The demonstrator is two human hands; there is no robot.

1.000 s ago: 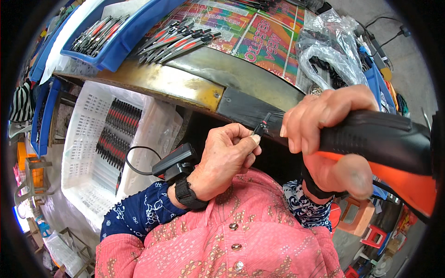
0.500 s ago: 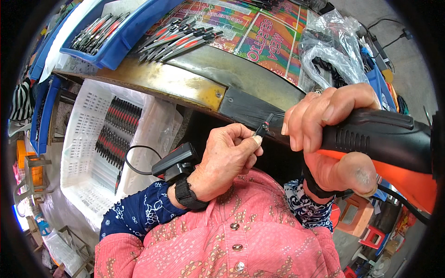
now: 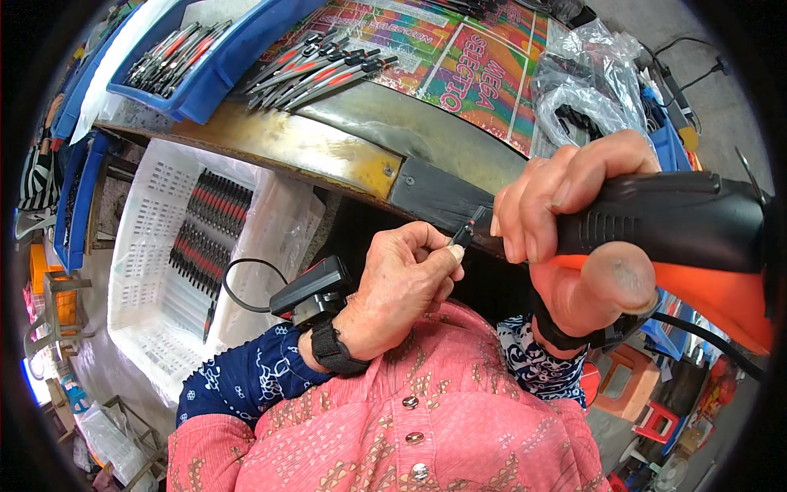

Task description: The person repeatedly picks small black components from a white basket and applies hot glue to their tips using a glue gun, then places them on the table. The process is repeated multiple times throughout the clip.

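My left hand (image 3: 406, 275) is closed in a pinch on a small dark part (image 3: 463, 235) with a thin tip and a bit of red, held just over the edge of the bench. Close to its right, my right hand (image 3: 586, 221) wraps its fingers round the front of a black-and-orange corded power tool (image 3: 668, 217). The tool points left toward the small part; fingers hide its nose, so I cannot tell whether the two touch. A black box on a strap (image 3: 316, 287) sits at my left wrist.
Left of my lap stands a white plastic basket (image 3: 139, 271) with rows of slim black-and-red pieces. On the bench (image 3: 328, 152) lie a pile of grey-and-red pen-shaped pieces (image 3: 316, 70), a blue bin (image 3: 238, 61) holding more, and clear plastic bags (image 3: 594, 90). Stools stand lower right.
My right hand and the power tool have shifted slightly left and up. The left hand has barely moved, and the small part in its pinch is angled a little differently.
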